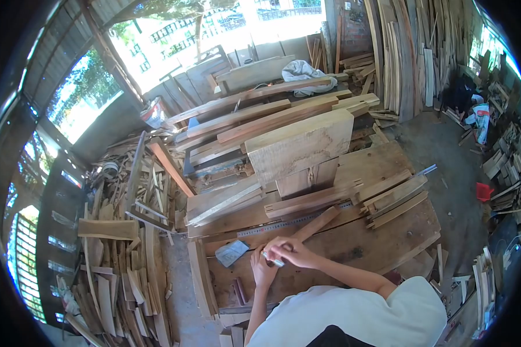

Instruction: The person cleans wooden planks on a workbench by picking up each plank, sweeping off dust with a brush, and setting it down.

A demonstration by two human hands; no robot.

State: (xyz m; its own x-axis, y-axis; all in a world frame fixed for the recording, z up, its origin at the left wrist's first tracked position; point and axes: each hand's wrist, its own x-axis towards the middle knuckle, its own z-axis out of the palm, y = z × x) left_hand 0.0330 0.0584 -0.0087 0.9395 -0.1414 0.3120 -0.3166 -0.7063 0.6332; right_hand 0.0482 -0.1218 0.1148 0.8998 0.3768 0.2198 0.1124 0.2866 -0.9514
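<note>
My left hand [263, 269] is closed at the near end of a short wooden piece [320, 224], which slants away across the workbench [353, 254]. Just beside it, my right hand [287, 253] bends its fingers over a small whitish object [279, 262], mostly hidden and too small to name. Beyond both hands a steel ruler [266, 229] lies along the bench, partly under the wooden piece. A bluish-white sheet [231, 253] rests left of my left hand. Two dark reddish sticks [240, 290] lie near my left forearm.
A thick pale wooden block [301, 147] stands on a support at the bench's far side. Notched wooden bars [312, 198] and stacked strips [396, 199] lie on the bench. Scrap wood [118, 289] fills the left floor. Tall planks [408, 63] lean at the back right.
</note>
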